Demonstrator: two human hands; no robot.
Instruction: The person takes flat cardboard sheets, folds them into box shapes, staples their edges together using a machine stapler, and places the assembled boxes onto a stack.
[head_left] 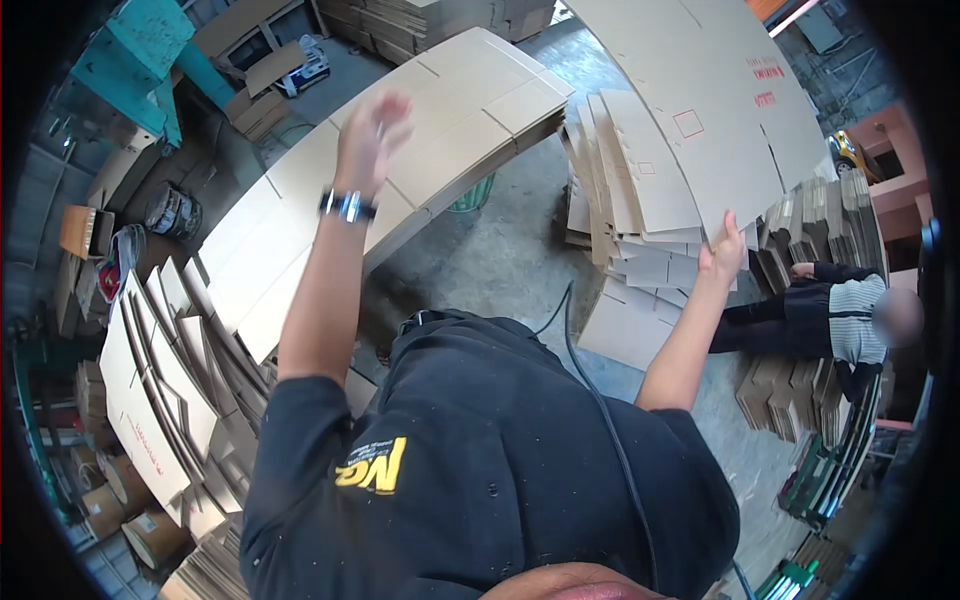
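Note:
My right hand (pixel 724 248) grips the lower edge of a large flat cardboard sheet (pixel 700 100) with red print, which rises to the upper right above other sheets. Raised over a long stack of flat scored cardboard (pixel 470 100), my left hand (pixel 375 140) is smeared by motion, its fingers partly spread and nothing seen in it. A watch is on that wrist. Below the held sheet lies an uneven pile of cardboard sheets (pixel 620 190).
Leaning cardboard sheets (pixel 150 400) stand at the left. Another person (pixel 850 315) stands at the right among bundled cardboard stacks (pixel 825 225). A dark cable (pixel 600 400) hangs across my front. A teal machine (pixel 130 60) is at the upper left.

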